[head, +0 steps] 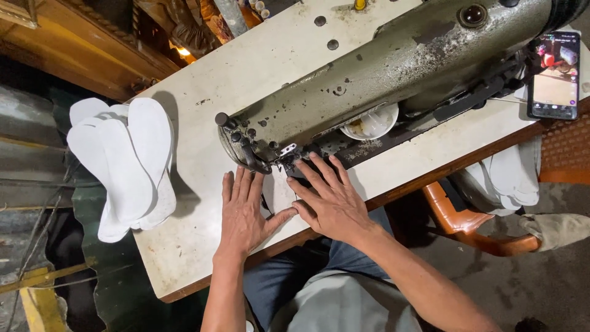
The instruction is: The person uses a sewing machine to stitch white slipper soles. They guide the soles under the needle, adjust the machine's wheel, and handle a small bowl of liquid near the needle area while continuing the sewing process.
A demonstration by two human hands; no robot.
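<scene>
My left hand (241,212) lies flat, fingers spread, on a white insole piece (279,192) under the head of a worn grey sewing machine (393,67). My right hand (329,197) presses flat on the same piece just to the right, fingertips close to the presser foot and needle (289,154). Most of the piece is hidden under both hands. The two thumbs nearly touch. Neither hand grips anything.
A stack of white insoles (126,163) overhangs the left edge of the cream table (203,123). A small white bowl (369,123) sits behind the machine. A lit phone (553,77) lies at the right. More white pieces rest on an orange chair (510,178).
</scene>
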